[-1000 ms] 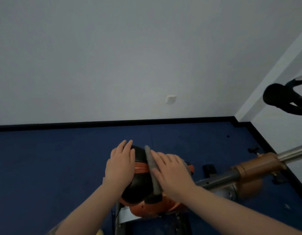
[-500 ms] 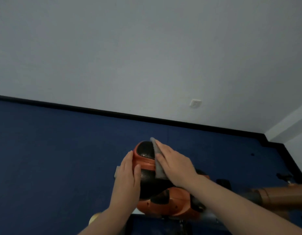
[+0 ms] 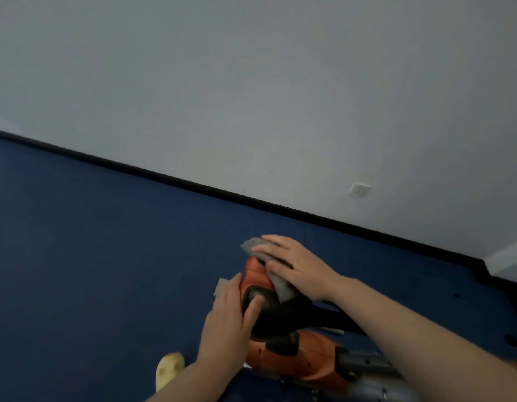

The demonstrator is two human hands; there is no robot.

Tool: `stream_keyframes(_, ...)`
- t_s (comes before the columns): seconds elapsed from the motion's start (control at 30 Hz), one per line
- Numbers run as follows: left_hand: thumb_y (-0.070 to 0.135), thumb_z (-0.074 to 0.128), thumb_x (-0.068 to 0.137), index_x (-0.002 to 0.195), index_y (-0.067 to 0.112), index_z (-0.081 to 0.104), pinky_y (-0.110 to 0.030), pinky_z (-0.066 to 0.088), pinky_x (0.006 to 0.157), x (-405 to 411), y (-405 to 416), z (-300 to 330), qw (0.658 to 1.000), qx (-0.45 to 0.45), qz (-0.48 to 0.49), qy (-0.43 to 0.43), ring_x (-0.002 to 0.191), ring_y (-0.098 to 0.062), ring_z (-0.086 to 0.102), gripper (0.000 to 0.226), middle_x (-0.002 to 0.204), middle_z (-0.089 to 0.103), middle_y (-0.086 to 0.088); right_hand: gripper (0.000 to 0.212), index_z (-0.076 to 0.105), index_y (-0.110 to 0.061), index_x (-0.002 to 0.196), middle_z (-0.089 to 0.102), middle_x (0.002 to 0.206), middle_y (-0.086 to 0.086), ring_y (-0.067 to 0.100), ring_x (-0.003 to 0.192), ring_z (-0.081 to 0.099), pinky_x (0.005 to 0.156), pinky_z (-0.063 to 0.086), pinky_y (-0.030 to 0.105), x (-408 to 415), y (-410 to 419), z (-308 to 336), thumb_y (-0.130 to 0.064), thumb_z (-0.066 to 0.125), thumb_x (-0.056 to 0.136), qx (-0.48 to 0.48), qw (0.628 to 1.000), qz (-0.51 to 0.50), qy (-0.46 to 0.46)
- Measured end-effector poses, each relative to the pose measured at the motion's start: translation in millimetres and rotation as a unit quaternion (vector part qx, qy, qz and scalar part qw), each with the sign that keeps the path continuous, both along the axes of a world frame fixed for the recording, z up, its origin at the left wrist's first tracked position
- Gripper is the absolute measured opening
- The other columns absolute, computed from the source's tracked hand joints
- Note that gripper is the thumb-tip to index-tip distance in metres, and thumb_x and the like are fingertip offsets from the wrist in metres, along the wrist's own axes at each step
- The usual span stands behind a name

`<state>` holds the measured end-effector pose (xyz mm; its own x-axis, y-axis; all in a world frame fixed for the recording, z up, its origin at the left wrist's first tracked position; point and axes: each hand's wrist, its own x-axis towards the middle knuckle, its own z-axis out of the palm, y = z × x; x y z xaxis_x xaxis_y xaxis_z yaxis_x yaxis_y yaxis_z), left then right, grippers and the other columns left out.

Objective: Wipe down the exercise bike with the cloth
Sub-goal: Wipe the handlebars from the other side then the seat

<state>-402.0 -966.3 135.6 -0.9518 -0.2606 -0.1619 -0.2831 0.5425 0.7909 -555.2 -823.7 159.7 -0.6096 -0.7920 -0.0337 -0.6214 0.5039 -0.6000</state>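
Observation:
The exercise bike's black and orange saddle (image 3: 276, 313) shows at the bottom centre, above its orange body (image 3: 292, 358) and grey frame tube (image 3: 367, 369). A grey cloth (image 3: 282, 285) lies over the saddle's far end. My right hand (image 3: 292, 265) presses flat on the cloth with fingers extended, the cloth's corner sticking out past the fingertips. My left hand (image 3: 226, 323) rests on the saddle's near left side, fingers straight, thumb on the black padding.
Dark blue carpet (image 3: 91, 271) covers the floor up to a black skirting board and a grey wall with a white socket (image 3: 358, 189). A yellowish shoe tip (image 3: 168, 369) shows at the bottom left. Black bike parts sit at the right edge.
The view has swung left and tilted. My right hand has slid the cloth further along the saddle toward its far end. My left hand stays on the saddle's side.

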Motion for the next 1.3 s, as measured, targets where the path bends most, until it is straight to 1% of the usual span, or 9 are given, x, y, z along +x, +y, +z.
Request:
stream_keyframes(0.13, 0.060, 0.029, 0.093, 0.146, 0.027, 0.026, -0.040, 0.042, 0.101, 1, 1, 1, 1.000, -0.015, 0.001, -0.008, 0.124, -0.011, 0.046, 0.063, 0.137, 0.045, 0.010, 0.031, 0.061, -0.039, 0.108, 0.060, 0.123, -0.011, 0.018, 0.117, 0.053, 0.097, 0.042, 0.038, -19, -38, 6, -0.049, 0.033, 0.100, 0.091, 0.985, -0.128, -0.072)
stream_keyframes(0.3, 0.067, 0.028, 0.088, 0.135, 0.030, 0.036, -0.038, 0.047, 0.093, 6, -3, 3, 1.000, -0.009, -0.007, -0.013, 0.112, -0.009, 0.054, 0.059, 0.124, 0.053, 0.011, 0.035, 0.067, -0.033, 0.111, 0.055, 0.129, -0.013, 0.010, 0.124, 0.044, 0.108, 0.031, 0.032, -5, -28, 9, -0.045, 0.036, 0.099, 0.052, 0.992, 0.079, 0.081)
stream_keyframes(0.4, 0.072, 0.023, 0.083, 0.132, 0.034, 0.035, -0.039, 0.047, 0.093, 6, -2, 5, 1.000, 0.021, -0.011, -0.017, 0.110, -0.010, 0.055, 0.063, 0.122, 0.053, 0.011, 0.034, 0.070, -0.031, 0.107, 0.057, 0.128, -0.012, 0.008, 0.125, 0.043, 0.108, 0.026, 0.025, -11, -20, 11, -0.038, 0.038, 0.100, 0.004, 0.996, 0.091, 0.011)
stream_keyframes(0.57, 0.075, 0.018, 0.080, 0.130, 0.035, 0.034, -0.041, 0.047, 0.092, 6, -1, 4, 1.000, 0.028, -0.008, -0.013, 0.106, -0.010, 0.057, 0.066, 0.119, 0.055, 0.013, 0.038, 0.069, -0.034, 0.099, 0.064, 0.117, -0.012, 0.018, 0.110, 0.055, 0.079, 0.038, 0.034, -27, -71, 9, -0.050, 0.034, 0.099, 0.205, 0.978, -0.023, 0.029)
stream_keyframes(0.83, 0.076, 0.017, 0.079, 0.121, 0.043, 0.030, -0.041, 0.049, 0.088, 6, -2, 2, 0.999, 0.034, -0.014, -0.015, 0.096, -0.010, 0.060, 0.055, 0.111, 0.056, 0.014, 0.033, 0.058, -0.043, 0.120, 0.051, 0.132, -0.019, 0.008, 0.127, 0.039, 0.106, 0.028, 0.030, -13, -17, 5, -0.041, 0.030, 0.102, 0.035, 0.999, 0.033, -0.010)
stream_keyframes(1.03, 0.071, 0.022, 0.087, 0.124, 0.040, 0.033, -0.042, 0.048, 0.089, 7, -5, 1, 0.999, 0.036, -0.020, -0.011, 0.099, -0.010, 0.060, 0.049, 0.112, 0.058, 0.013, 0.038, 0.067, -0.028, 0.093, 0.063, 0.103, -0.007, 0.019, 0.097, 0.055, 0.071, 0.039, 0.034, -28, -64, 4, -0.042, 0.032, 0.098, 0.185, 0.979, -0.077, 0.028)
stream_keyframes(1.13, 0.070, 0.019, 0.084, 0.129, 0.035, 0.034, -0.043, 0.047, 0.091, 7, -5, -2, 0.999, 0.030, -0.020, -0.008, 0.109, -0.014, 0.055, 0.058, 0.120, 0.054, 0.010, 0.036, 0.057, -0.042, 0.119, 0.052, 0.129, -0.015, 0.008, 0.122, 0.043, 0.097, 0.036, 0.029, -2, -30, -1, -0.050, 0.029, 0.099, 0.065, 0.992, 0.016, 0.106)
stream_keyframes(1.2, 0.069, 0.016, 0.083, 0.142, 0.037, 0.026, -0.042, 0.040, 0.103, 7, -4, -2, 1.000, 0.026, -0.014, -0.002, 0.132, -0.012, 0.037, 0.068, 0.140, 0.041, 0.015, 0.038, 0.039, -0.050, 0.138, 0.035, 0.148, -0.017, 0.003, 0.137, 0.028, 0.114, 0.020, 0.025, 6, 2, -2, -0.049, 0.029, 0.101, 0.011, 1.000, 0.001, 0.023)
stream_keyframes(1.3, 0.068, 0.014, 0.084, 0.146, 0.045, -0.002, -0.042, 0.027, 0.115, 6, -3, -3, 1.000, 0.007, -0.017, 0.010, 0.145, -0.004, 0.010, 0.069, 0.155, 0.018, 0.018, 0.040, 0.031, -0.048, 0.141, 0.042, 0.148, -0.007, 0.015, 0.134, 0.042, 0.113, 0.030, 0.036, -1, 19, 0, -0.048, 0.021, 0.103, 0.025, 0.975, -0.135, -0.173)
